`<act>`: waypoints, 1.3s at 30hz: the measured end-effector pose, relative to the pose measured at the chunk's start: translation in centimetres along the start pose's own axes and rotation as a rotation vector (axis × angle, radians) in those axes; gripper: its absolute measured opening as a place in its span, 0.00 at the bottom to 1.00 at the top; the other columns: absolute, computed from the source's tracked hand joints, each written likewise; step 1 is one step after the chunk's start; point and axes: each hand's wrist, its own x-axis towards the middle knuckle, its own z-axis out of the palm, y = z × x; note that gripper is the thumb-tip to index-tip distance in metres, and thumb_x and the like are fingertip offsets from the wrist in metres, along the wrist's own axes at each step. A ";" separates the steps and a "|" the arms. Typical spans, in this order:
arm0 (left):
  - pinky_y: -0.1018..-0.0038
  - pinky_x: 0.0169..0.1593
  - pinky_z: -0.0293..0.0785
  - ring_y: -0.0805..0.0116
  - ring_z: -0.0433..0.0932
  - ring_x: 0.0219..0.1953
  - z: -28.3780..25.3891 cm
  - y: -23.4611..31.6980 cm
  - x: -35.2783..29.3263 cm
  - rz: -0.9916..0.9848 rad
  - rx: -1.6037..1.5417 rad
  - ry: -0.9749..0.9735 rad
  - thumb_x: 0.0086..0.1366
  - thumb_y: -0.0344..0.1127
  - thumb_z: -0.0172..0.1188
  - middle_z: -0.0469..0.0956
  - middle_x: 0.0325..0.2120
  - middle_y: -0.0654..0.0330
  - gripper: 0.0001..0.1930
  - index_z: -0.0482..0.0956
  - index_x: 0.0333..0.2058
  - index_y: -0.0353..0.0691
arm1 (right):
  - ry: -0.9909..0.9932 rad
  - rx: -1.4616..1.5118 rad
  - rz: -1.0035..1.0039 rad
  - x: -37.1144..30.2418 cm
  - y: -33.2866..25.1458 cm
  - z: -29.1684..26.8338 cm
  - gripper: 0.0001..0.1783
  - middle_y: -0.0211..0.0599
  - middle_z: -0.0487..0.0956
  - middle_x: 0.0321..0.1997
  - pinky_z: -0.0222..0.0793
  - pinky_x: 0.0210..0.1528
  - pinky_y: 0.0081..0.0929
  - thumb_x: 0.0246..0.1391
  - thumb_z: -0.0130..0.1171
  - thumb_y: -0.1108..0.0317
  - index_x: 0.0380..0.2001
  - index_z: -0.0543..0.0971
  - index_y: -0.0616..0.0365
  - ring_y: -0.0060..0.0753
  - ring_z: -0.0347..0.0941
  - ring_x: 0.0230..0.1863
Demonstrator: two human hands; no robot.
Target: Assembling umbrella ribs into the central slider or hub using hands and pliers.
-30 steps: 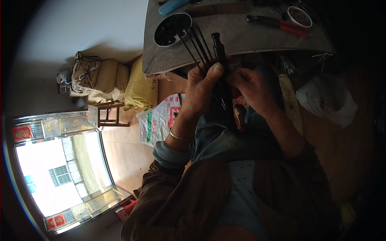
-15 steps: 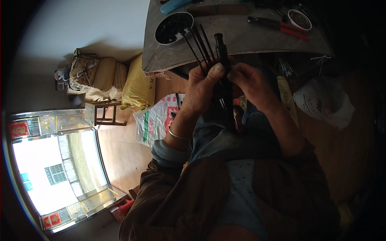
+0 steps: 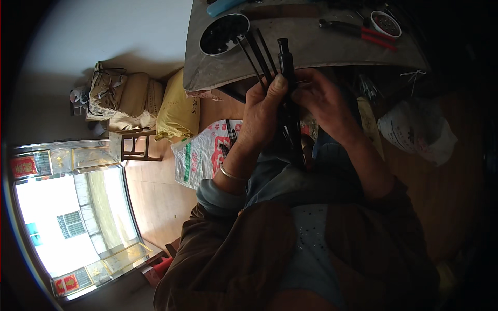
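Fingers [image 3: 278, 84] of our left hand [image 3: 258, 116] are wrapped around the lower part of several slim black sticks [image 3: 254, 51], which fan out toward the far side. Just right of them stands a thicker black rod [image 3: 285, 58] with a ringed far end, between our two hands and above our lap [image 3: 298, 184].

We judge the sticks light and fairly stiff, since they stand straight out of the fist, and likely to snap if bent hard. Their surface looks smooth, so they could slip past one another; low down, gathered in the palm under the thumb, seems the sound place to take hold. The rod looks stiffer and somewhat heavier, best gripped around its middle.

Our left thumb lies along the near side of the bundle, the grip leaving little gap. Our right hand [image 3: 328, 106] has its fingertips drawn in narrow at the rod's right side, where a thin pale strand shows; whether they pinch it or only touch the rod, we cannot tell.

On the table [image 3: 311, 49] beyond, a dish [image 3: 201, 45] sits at far left and red-handled pliers [image 3: 377, 37] lie at far right.
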 end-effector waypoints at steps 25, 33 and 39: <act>0.82 0.37 0.72 0.80 0.75 0.34 0.6 0.7 -1.0 0.003 -0.011 -0.121 0.70 0.47 0.48 0.78 0.33 0.64 0.19 0.75 0.43 0.36 | -0.126 0.301 0.213 -1.0 -0.5 -0.9 0.20 0.28 0.76 0.38 0.70 0.39 0.15 0.54 0.58 0.77 0.51 0.69 0.60 0.16 0.72 0.38; 0.83 0.32 0.69 0.83 0.70 0.29 0.6 -0.4 -0.6 0.057 0.048 -0.035 0.70 0.48 0.49 0.74 0.27 0.68 0.18 0.75 0.40 0.36 | -0.015 0.235 0.217 -0.6 -0.6 0.5 0.19 0.26 0.76 0.34 0.67 0.33 0.12 0.54 0.58 0.77 0.49 0.69 0.60 0.12 0.71 0.34; 0.82 0.41 0.72 0.78 0.76 0.36 0.3 -1.2 -0.3 0.096 0.053 0.014 0.71 0.47 0.46 0.78 0.34 0.62 0.19 0.74 0.44 0.35 | -0.029 0.179 0.207 0.2 0.2 0.7 0.19 0.26 0.76 0.35 0.67 0.35 0.12 0.54 0.58 0.76 0.50 0.69 0.61 0.12 0.70 0.35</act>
